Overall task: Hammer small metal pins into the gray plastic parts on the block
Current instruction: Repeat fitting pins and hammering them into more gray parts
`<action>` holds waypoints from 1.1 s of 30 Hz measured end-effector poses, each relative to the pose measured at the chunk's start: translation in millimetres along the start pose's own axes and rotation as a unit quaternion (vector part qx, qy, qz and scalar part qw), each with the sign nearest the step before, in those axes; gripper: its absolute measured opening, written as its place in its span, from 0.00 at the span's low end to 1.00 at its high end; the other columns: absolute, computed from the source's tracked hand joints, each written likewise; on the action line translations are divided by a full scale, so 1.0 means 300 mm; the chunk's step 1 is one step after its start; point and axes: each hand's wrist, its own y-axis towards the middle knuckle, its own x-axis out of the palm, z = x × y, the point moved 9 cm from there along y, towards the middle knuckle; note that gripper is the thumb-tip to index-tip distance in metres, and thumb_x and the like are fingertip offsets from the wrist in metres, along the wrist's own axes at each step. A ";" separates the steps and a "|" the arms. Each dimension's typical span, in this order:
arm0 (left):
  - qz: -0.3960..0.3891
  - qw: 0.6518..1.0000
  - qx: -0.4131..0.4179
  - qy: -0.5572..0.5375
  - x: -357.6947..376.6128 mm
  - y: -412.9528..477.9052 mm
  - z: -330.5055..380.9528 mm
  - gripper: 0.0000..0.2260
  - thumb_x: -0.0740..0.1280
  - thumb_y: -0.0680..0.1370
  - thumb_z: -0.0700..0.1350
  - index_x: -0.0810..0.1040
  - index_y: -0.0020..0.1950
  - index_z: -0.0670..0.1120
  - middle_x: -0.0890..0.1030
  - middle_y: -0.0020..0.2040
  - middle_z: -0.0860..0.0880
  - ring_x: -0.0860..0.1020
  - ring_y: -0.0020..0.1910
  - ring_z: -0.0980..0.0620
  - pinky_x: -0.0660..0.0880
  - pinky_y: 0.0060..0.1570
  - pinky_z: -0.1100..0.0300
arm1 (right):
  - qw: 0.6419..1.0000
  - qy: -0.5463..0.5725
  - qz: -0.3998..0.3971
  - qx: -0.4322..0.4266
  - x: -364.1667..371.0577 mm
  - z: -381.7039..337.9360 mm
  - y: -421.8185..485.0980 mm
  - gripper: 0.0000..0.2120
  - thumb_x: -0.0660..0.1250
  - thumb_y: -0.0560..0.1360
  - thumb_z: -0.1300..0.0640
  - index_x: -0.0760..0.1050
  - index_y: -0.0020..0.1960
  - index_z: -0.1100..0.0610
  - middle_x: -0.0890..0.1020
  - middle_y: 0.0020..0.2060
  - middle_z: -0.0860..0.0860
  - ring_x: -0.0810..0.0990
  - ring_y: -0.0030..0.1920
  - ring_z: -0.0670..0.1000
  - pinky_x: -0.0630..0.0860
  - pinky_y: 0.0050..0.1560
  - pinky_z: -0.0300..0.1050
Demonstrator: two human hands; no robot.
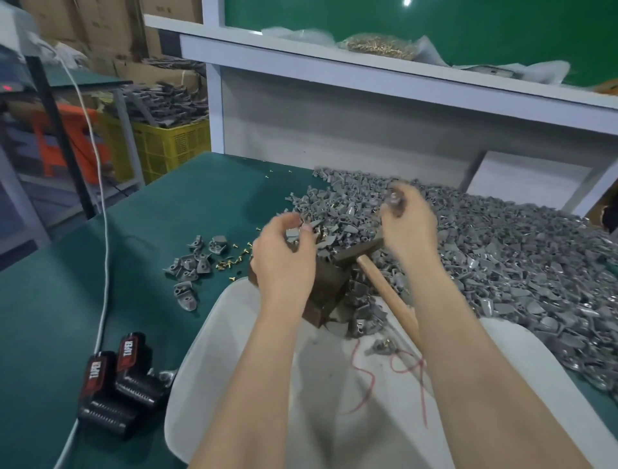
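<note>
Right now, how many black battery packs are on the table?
2. The left battery pack and the right battery pack lie side by side on the green table, near its front left, beside the white cable. Others could sit out of frame.

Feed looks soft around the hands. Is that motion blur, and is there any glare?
Head view: the right hand is smeared by motion, the small dark thing it pinches unreadable; the left hand, pinching a gray part, and the hammer are sharper; one glare spot on the green board.
</note>
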 end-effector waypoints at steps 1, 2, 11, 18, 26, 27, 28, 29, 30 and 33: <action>0.053 0.997 -0.022 -0.050 -0.040 0.006 -0.013 0.08 0.63 0.78 0.44 0.76 0.57 0.51 0.78 0.56 0.55 0.74 0.56 0.56 0.68 0.57 0.62 | 0.997 -0.070 -0.013 0.039 0.015 0.027 0.033 0.26 0.63 0.78 0.55 0.60 0.73 0.46 0.66 0.71 0.55 0.69 0.67 0.55 0.69 0.66 0.55; 0.101 0.988 -0.044 -0.104 -0.078 0.008 -0.028 0.08 0.62 0.78 0.42 0.75 0.56 0.51 0.77 0.57 0.54 0.74 0.56 0.57 0.68 0.55 0.65 | 0.989 -0.132 -0.034 0.055 0.046 0.030 0.044 0.31 0.63 0.78 0.54 0.52 0.76 0.43 0.56 0.75 0.56 0.56 0.74 0.60 0.58 0.72 0.60; 0.292 0.920 -0.111 -0.238 -0.242 0.011 -0.116 0.12 0.58 0.78 0.38 0.69 0.49 0.57 0.73 0.62 0.39 0.74 0.58 0.45 0.71 0.53 0.60 | 0.884 -0.116 -0.356 -0.281 0.658 -0.426 -0.247 0.12 0.61 0.77 0.55 0.78 0.59 0.54 0.80 0.56 0.55 0.76 0.53 0.52 0.72 0.52 0.44; 0.312 0.891 -0.188 -0.272 -0.257 0.015 -0.204 0.12 0.58 0.78 0.38 0.69 0.48 0.57 0.71 0.65 0.37 0.74 0.61 0.41 0.71 0.61 0.49 | 0.855 -0.238 -0.372 -0.271 0.789 -0.421 -0.239 0.10 0.60 0.76 0.58 0.75 0.53 0.61 0.78 0.52 0.59 0.77 0.54 0.60 0.71 0.47 0.45; 0.196 0.939 -0.135 -0.249 -0.169 0.037 -0.147 0.14 0.61 0.79 0.44 0.71 0.65 0.54 0.71 0.64 0.49 0.76 0.45 0.67 0.70 0.47 0.69 | 0.943 0.120 -0.276 -0.139 0.451 -0.376 -0.114 0.09 0.67 0.72 0.66 0.74 0.42 0.52 0.80 0.36 0.49 0.82 0.42 0.53 0.78 0.50 0.52; 0.150 0.954 -0.114 -0.235 -0.138 0.042 -0.120 0.14 0.62 0.80 0.46 0.72 0.66 0.53 0.74 0.61 0.50 0.77 0.45 0.68 0.70 0.47 0.70 | 0.938 0.119 -0.288 -0.148 0.394 -0.364 -0.121 0.09 0.67 0.71 0.67 0.75 0.43 0.54 0.81 0.36 0.49 0.82 0.42 0.51 0.78 0.51 0.52; 0.099 0.969 -0.089 -0.210 -0.105 0.043 -0.089 0.13 0.62 0.80 0.47 0.74 0.65 0.52 0.77 0.57 0.51 0.78 0.48 0.64 0.71 0.48 0.70 | 0.935 0.106 -0.298 -0.158 0.344 -0.351 -0.131 0.08 0.67 0.71 0.67 0.77 0.44 0.55 0.82 0.39 0.49 0.82 0.43 0.50 0.78 0.53 0.50; 0.052 0.982 -0.061 -0.174 -0.074 0.040 -0.057 0.11 0.62 0.80 0.46 0.76 0.62 0.50 0.80 0.53 0.52 0.79 0.49 0.60 0.73 0.49 0.68 | 0.934 0.097 -0.303 -0.162 0.298 -0.331 -0.143 0.08 0.68 0.71 0.67 0.77 0.46 0.55 0.82 0.42 0.50 0.82 0.45 0.50 0.78 0.54 0.49; 0.014 0.990 -0.037 -0.136 -0.049 0.032 -0.031 0.09 0.63 0.79 0.46 0.79 0.58 0.49 0.82 0.49 0.52 0.79 0.50 0.56 0.74 0.51 0.65 | 0.934 0.097 -0.306 -0.159 0.260 -0.309 -0.153 0.09 0.67 0.71 0.67 0.77 0.48 0.55 0.83 0.44 0.51 0.82 0.48 0.50 0.78 0.55 0.49; -0.042 0.994 -0.026 -0.094 -0.006 0.017 -0.014 0.07 0.65 0.78 0.45 0.81 0.53 0.48 0.83 0.47 0.52 0.80 0.49 0.54 0.76 0.55 0.55 | 0.937 0.155 -0.290 -0.115 0.177 -0.239 -0.156 0.14 0.67 0.73 0.65 0.74 0.56 0.53 0.82 0.49 0.50 0.83 0.47 0.49 0.80 0.50 0.42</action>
